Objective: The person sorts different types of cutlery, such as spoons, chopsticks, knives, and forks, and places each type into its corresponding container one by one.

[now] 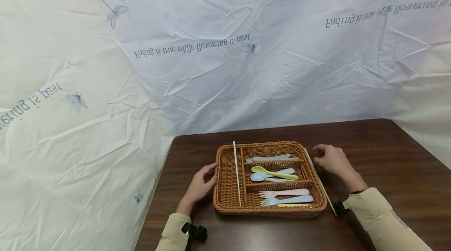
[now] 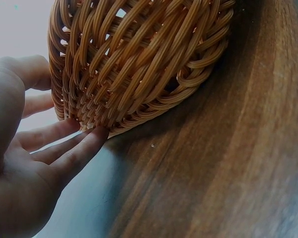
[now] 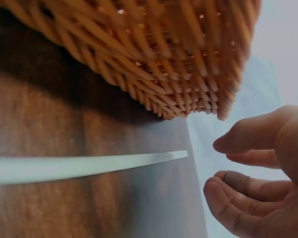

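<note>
A brown wicker basket (image 1: 269,211) with dividers stands on the table. My left hand (image 1: 199,184) touches its left side; in the left wrist view the fingertips (image 2: 92,139) rest against the weave. A white chopstick (image 1: 237,172) lies lengthwise in the left compartment, its far end over the rim. Another white chopstick (image 3: 89,166) lies on the table along the basket's right side. Beside it is my right hand (image 1: 332,159), its fingers loosely bent with a gap between thumb and fingers, holding nothing.
Pale knives (image 1: 271,158) lie in the basket's back compartment. The middle one holds a yellow-green spoon (image 1: 275,173) and a light blue spoon (image 1: 258,177). In front are a pink fork (image 1: 285,193), a blue fork (image 1: 289,200) and a yellow piece. White printed sheeting (image 1: 225,86) hangs behind the dark table (image 1: 394,157).
</note>
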